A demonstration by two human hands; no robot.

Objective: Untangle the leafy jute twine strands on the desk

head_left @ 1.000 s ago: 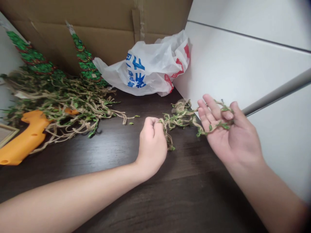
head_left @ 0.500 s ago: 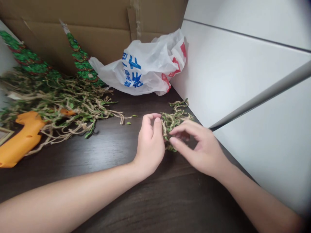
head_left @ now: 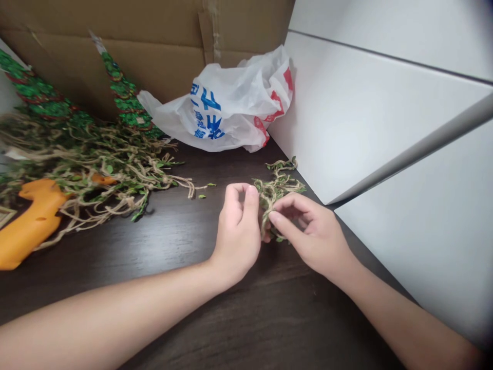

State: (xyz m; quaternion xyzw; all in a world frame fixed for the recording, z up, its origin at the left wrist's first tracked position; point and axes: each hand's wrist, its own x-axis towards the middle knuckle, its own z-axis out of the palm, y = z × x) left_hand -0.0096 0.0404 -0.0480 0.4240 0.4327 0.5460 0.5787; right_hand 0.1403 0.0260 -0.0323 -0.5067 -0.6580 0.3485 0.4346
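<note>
A small bunch of leafy twine garland (head_left: 284, 184), tan cord with little green leaves, lies on the dark table near the white panel. My left hand (head_left: 241, 231) is closed around the near side of this bunch, its thumb and forefinger at the top; part of the grip is hidden behind the hand. From the right, my right hand (head_left: 314, 231) pinches a strand of the same twine between thumb and forefinger. Both hands are close together, with the garland between them.
A large tangle of leafy twine (head_left: 115, 169) covers the left side, beside an orange glue-gun-like tool (head_left: 34, 221). Two green tinsel trees (head_left: 127, 97) stand behind it. A white plastic bag (head_left: 234, 97) leans by the cardboard (head_left: 154, 31); a white panel (head_left: 365, 113) borders the right.
My right thumb and forefinger have closed onto a strand of the twine; before, they were apart. My left hand keeps its hold. The view has shifted slightly.
</note>
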